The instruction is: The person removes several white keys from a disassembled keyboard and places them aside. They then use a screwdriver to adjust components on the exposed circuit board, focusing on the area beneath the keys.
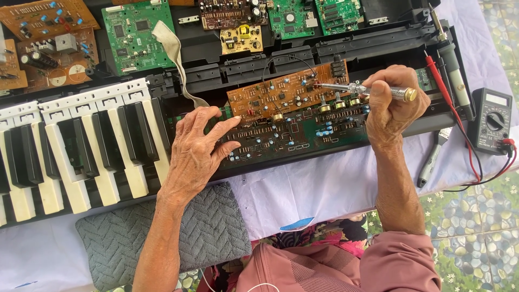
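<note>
Grey towel (162,238) lies nearest, under the left forearm. Left hand (197,148) rests flat, fingers spread, on the green circuit board (281,135). Right hand (392,108) is clamped around a metal screwdriver (362,89), tip on the orange board (281,94). White cloth (319,184) covers the table.

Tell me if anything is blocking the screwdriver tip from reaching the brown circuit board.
Nothing visible does. The right hand holds the screwdriver with its tip already at the brown circuit board. The left hand rests lower on the green board, off to the side.
</note>
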